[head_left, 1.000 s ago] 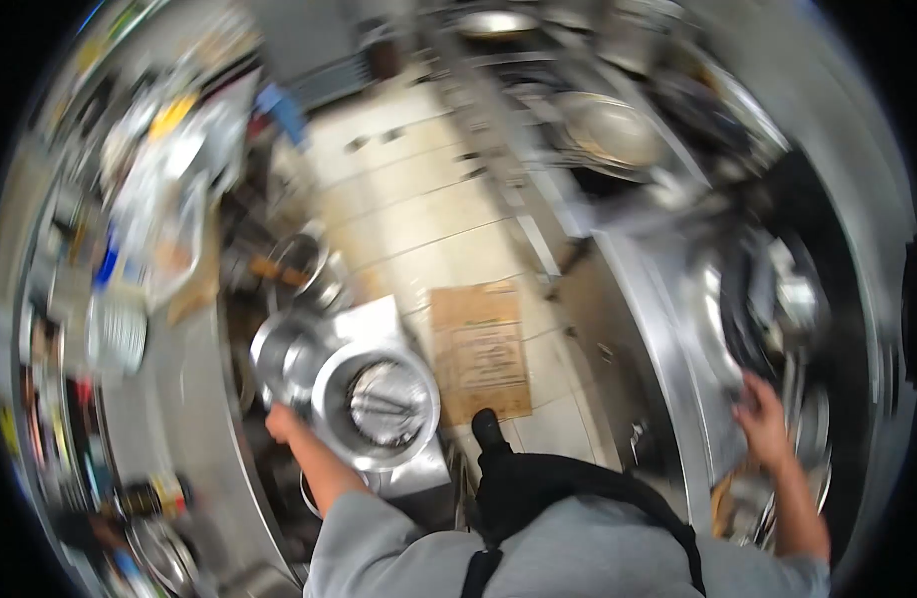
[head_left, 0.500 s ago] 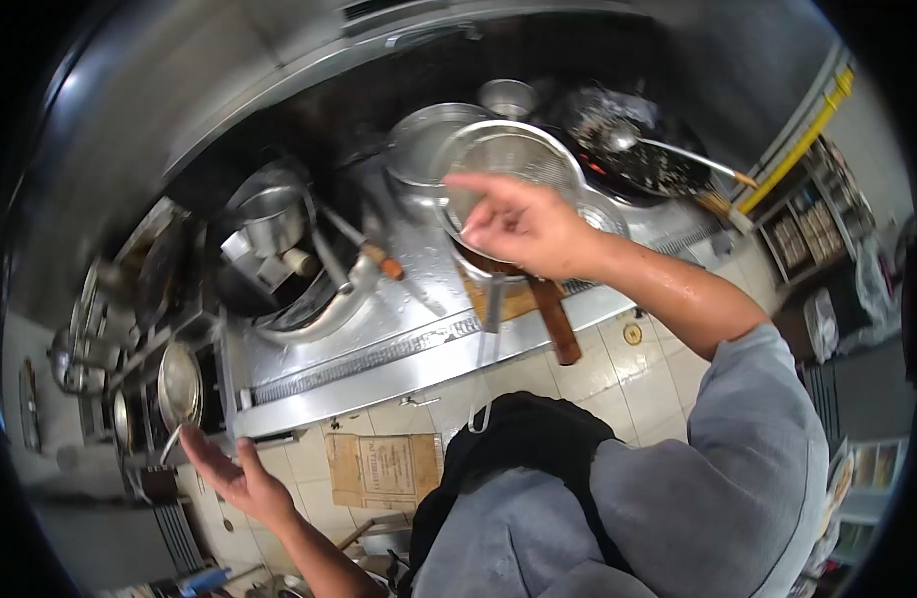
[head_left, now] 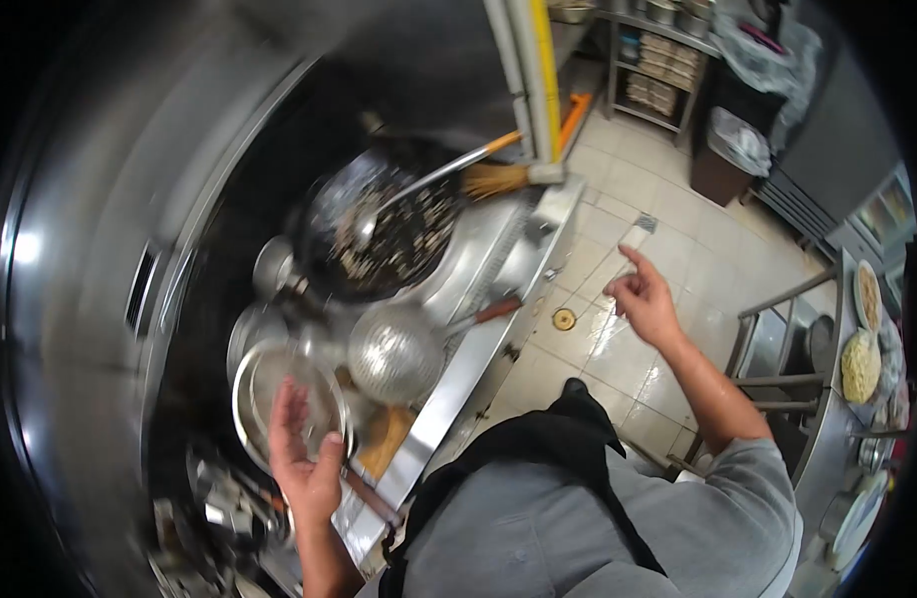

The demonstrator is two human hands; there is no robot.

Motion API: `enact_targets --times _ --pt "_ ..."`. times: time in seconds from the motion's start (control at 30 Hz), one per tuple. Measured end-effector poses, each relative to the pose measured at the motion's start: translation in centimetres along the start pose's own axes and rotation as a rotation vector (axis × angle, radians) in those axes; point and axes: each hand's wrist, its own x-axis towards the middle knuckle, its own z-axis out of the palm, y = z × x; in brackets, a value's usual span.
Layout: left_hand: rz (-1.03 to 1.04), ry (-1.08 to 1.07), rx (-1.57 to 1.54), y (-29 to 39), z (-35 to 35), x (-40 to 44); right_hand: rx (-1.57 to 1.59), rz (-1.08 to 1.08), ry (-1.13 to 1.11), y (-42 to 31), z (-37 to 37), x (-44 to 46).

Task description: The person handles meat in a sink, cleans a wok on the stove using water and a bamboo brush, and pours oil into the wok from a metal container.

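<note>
My left hand [head_left: 307,468] is open, thumb apart from the fingers, above a round mesh strainer [head_left: 254,394] on the stove counter; it holds nothing. My right hand [head_left: 646,304] is out over the tiled floor with the index finger stretched and the other fingers loosely bent. Nothing shows in it. Between the strainer and the wok lies a perforated skimmer [head_left: 396,354] with a wooden handle. A dark wok [head_left: 418,264] holds small browned pieces of food. The ladle [head_left: 433,179] rests in it, its wooden-tipped handle across the rim.
A straw brush [head_left: 498,179] lies at the counter's end beside a yellow pipe [head_left: 545,80]. Farther right are a metal shelf [head_left: 618,90], a lined bin [head_left: 727,159] and a side table [head_left: 827,429] with plates of food [head_left: 861,367]. Cookware crowds the lower left.
My view has turned right toward the wok and floor. The right hand has left the strainer area and is over the floor; the left hand is now above the strainer.
</note>
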Motion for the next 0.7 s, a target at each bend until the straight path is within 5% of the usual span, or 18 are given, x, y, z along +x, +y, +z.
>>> enact_targets --times 0.2,0.47,0.57,0.67,0.7 --pt "0.163 -0.538 0.034 3.1 18.5 15.9 -0.234 0.265 0.094 0.9 -10.4 5.7" --pt "0.082 -0.797 -0.309 0.1 41.6 26.2 -0.762 0.343 -0.072 1.5 -23.2 22.5" --pt "-0.05 -0.977 -0.516 -2.2 53.2 29.7 -0.603 0.48 0.393 10.1 -32.4 24.8" --pt "-0.031 -1.14 -0.556 0.2 62.3 35.0 -0.685 0.585 0.767 20.1 -41.0 17.2" --pt "-0.044 -1.142 -0.56 1.7 64.5 36.7 -0.812 0.86 0.623 19.8 -42.5 13.7"
